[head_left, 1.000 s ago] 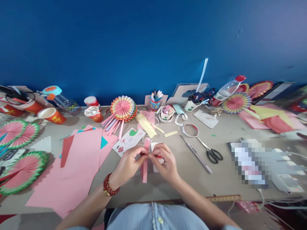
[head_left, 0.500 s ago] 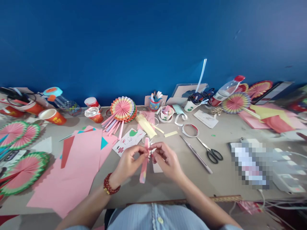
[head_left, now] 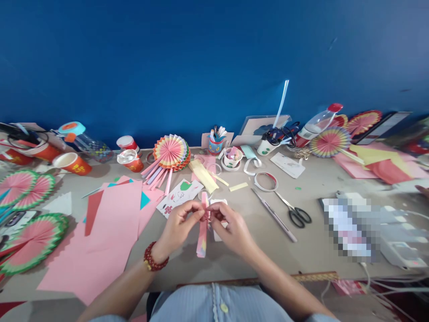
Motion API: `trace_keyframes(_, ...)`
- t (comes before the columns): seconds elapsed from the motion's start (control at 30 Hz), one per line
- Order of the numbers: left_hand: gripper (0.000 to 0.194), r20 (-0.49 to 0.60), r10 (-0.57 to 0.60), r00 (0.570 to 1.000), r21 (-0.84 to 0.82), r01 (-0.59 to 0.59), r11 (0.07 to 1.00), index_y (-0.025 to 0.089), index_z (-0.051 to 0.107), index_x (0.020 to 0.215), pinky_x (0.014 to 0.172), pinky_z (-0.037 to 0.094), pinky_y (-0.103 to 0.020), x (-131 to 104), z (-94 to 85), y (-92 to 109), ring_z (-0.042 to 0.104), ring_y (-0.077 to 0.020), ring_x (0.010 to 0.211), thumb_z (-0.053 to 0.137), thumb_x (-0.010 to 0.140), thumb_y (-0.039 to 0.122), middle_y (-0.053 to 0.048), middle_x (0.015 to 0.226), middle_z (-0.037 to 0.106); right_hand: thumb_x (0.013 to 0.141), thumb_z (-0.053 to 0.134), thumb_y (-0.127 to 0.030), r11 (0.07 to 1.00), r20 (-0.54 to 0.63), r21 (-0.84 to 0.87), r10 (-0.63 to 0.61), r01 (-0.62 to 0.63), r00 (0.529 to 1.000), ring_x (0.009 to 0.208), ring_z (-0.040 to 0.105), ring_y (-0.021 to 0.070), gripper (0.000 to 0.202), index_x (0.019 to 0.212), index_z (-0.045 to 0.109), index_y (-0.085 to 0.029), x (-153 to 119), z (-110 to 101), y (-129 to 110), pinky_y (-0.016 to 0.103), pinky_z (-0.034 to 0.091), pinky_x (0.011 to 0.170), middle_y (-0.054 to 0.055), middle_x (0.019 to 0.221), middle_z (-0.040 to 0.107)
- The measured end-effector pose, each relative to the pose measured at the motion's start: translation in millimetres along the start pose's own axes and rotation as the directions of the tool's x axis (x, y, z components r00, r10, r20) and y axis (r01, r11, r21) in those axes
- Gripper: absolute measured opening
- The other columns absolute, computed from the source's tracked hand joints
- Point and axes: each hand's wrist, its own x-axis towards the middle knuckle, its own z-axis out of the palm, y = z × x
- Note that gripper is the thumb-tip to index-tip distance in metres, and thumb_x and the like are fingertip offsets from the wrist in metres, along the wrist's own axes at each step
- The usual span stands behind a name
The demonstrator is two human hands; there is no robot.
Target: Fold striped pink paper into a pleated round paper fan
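Note:
A narrow folded strip of pink paper [head_left: 201, 241], with pale yellow patches near its lower end, stands upright between my hands above the table. My left hand [head_left: 180, 223] is closed, thumb and fingertips pinching the strip around its middle. Close against the strip's right side, my right hand [head_left: 232, 227] is also closed, its fingertips bunched together. What sits between those right fingertips is hidden. A white card [head_left: 220, 232] lies under my right hand. Left of the strip is a white sheet with printed drawings [head_left: 182, 195].
Pink paper sheets [head_left: 117, 219] cover the table at left. A craft knife [head_left: 275, 216], scissors [head_left: 295, 211] and a tape roll [head_left: 266, 182] lie to the right, near a blurred phone [head_left: 348, 228]. Behind stand pleated paper fans [head_left: 171, 151], cups [head_left: 130, 160] and a tilted bottle [head_left: 317, 125].
The strip has turned slightly more upright between my fingers. My right fingertips have shifted a little against it. Both hands stay in nearly the same place.

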Motion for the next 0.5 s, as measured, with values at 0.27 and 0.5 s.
trace_keyframes(0.27,0.017,0.006,0.05,0.999,0.058,-0.05,0.997,0.018,0.058,0.086,0.073,0.049,-0.024,0.8,0.6,-1.6,0.059,-0.0135,0.075,0.051,0.096,0.029,0.0,0.081,0.06,0.083,0.052,-0.008,1.0,0.016,-0.014,0.018,-0.018,1.0,0.063,0.057,0.0119,0.019,0.089,0.065,-0.02,1.0,-3.1,0.4,0.02,0.041,0.054,0.0,0.076,0.063)
trace_keyframes(0.5,0.016,0.009,0.075,0.997,0.107,-0.075,0.991,0.019,0.056,0.088,0.073,0.047,-0.024,-1.9,3.0,0.9,0.057,-0.0129,0.076,0.048,0.098,0.028,0.0,0.081,0.058,0.085,0.059,-0.013,0.998,0.025,-0.062,0.007,-0.005,1.0,0.063,0.059,0.0128,0.011,0.086,0.068,-0.019,2.4,-3.7,-2.4,0.022,0.044,0.057,0.001,0.073,0.065)
